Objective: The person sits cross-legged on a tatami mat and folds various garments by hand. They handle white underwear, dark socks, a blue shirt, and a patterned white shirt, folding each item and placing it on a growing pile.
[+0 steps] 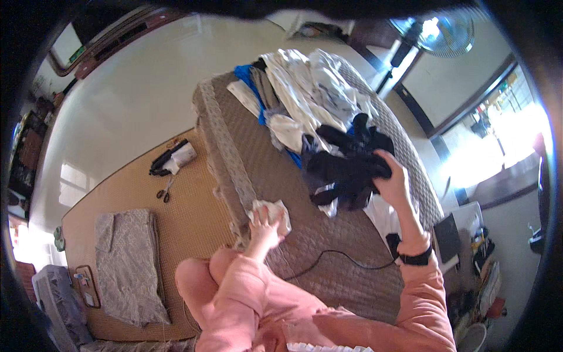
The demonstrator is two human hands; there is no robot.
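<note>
My right hand (pixel 393 178) grips dark socks or similar dark cloth (pixel 347 171) at the right of the sofa's quilted cover (pixel 246 145). Under and beyond the dark cloth lies a heap of white garments (pixel 303 83) with some blue cloth (pixel 246 77) at its left side. On a small folded white cloth (pixel 283 215) rests my left hand (pixel 265 231), fingers spread over it near the lace-trimmed edge of the cover. Whether those fingers pinch the cloth or only press on it, I cannot tell.
A woven mat (pixel 184 211) at the left bears scissors (pixel 163 193), a black item with a white roll (pixel 182 156), and a folded grey patterned cloth (pixel 127 264). A black cable (pixel 338 251) crosses the cover before me. A standing fan (pixel 444 35) is at the upper right.
</note>
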